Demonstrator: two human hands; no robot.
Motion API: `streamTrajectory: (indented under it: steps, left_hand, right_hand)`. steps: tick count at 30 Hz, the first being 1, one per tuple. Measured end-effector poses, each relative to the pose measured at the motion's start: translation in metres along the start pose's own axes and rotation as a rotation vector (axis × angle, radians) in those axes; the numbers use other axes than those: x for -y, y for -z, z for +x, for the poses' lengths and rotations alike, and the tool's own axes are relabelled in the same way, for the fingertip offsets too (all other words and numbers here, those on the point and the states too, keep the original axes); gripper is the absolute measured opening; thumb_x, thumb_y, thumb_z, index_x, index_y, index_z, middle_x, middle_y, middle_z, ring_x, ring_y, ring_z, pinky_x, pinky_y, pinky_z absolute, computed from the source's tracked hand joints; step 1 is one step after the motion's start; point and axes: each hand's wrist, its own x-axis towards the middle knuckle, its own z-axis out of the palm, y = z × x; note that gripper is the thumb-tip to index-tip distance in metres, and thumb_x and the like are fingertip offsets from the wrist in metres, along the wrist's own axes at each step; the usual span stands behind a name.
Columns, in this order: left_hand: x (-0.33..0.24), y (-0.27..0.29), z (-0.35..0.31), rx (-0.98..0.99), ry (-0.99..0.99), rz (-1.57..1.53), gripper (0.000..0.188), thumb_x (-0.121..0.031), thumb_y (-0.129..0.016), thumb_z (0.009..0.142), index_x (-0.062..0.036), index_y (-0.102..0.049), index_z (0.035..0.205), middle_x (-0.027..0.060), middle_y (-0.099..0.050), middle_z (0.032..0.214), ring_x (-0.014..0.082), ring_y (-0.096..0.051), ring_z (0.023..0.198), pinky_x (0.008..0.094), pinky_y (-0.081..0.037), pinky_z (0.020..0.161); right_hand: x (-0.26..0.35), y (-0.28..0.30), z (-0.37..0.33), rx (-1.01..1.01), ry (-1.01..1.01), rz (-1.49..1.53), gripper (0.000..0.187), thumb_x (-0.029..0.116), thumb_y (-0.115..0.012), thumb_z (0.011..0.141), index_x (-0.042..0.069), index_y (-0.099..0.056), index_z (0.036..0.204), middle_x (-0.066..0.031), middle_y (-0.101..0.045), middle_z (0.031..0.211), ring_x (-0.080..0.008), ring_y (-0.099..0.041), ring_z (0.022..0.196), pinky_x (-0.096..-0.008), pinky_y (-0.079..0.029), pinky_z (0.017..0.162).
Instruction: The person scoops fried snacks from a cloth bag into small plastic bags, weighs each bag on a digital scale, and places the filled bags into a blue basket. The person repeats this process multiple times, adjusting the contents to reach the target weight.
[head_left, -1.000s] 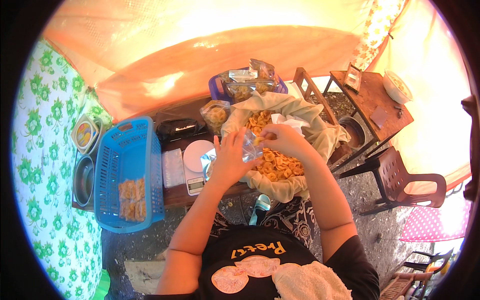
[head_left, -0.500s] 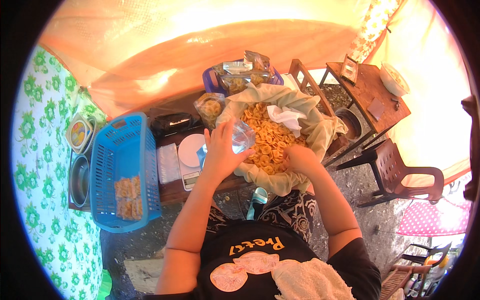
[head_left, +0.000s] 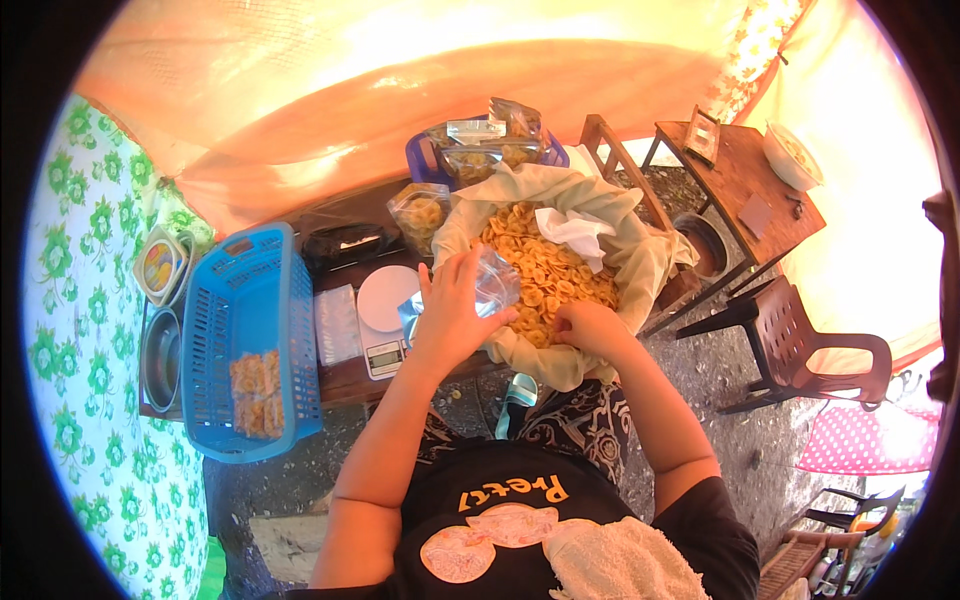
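My left hand grips a clear and silver plastic pouch, its thumb and fingers around the sides. The pouch is tilted over the near left rim of a cloth-lined container. Round golden chips, which look like banana chips, fill that container. My right hand is at the near right part of the chips, fingers curled together; whatever lies between them is hidden. A crumpled white paper or plastic piece rests on the chips. Left of my left hand is a kitchen scale with a round white plate.
A blue basket with packed chips stands left, beside a stack of clear bags. Filled pouches sit in a purple basket behind. At right are a wooden table bearing a white bowl, and a brown chair.
My right hand has shifted slightly left, toward the pouch, with its fingers more visible. My left hand and the pouch have moved a little right and nearer to me.
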Motion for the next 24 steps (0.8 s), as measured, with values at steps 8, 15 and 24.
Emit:
streamTrajectory:
  steps: [8, 15, 24]
  left_hand:
    - [-0.002, 0.002, 0.001, 0.009, -0.006, 0.002, 0.096, -0.040, -0.081, 0.070, -0.0070, -0.029, 0.145, 0.0142, -0.044, 0.135, 0.0328, -0.040, 0.130, 0.0631, -0.013, 0.113]
    - [-0.007, -0.002, -0.003, -0.001, -0.037, 0.025, 0.095, -0.040, -0.081, 0.070, -0.0072, -0.031, 0.144, 0.0127, -0.045, 0.133, 0.0317, -0.042, 0.128, 0.0631, -0.014, 0.113]
    - [-0.009, -0.006, -0.005, 0.031, -0.004, -0.005, 0.097, -0.037, -0.082, 0.070, -0.0071, -0.029, 0.146, 0.0141, -0.044, 0.133, 0.0333, -0.040, 0.128, 0.0594, -0.014, 0.114]
  right_hand:
    - [-0.018, 0.036, 0.008, -0.090, -0.074, 0.903, 0.016, 0.019, -0.069, 0.088, 0.006, -0.062, 0.094, 0.0017, -0.065, 0.079, -0.0054, -0.063, 0.069, -0.0194, -0.044, 0.058]
    - [-0.022, 0.024, 0.017, -0.101, -0.175, 0.774, 0.020, 0.013, -0.066, 0.090, 0.001, -0.063, 0.105, -0.0008, -0.066, 0.078, -0.0080, -0.064, 0.068, -0.0207, -0.047, 0.058]
    - [-0.027, 0.014, 0.022, -0.132, -0.078, 1.476, 0.019, 0.005, -0.055, 0.095, 0.001, -0.058, 0.113, -0.0080, -0.061, 0.104, -0.0183, -0.066, 0.098, -0.0254, -0.054, 0.078]
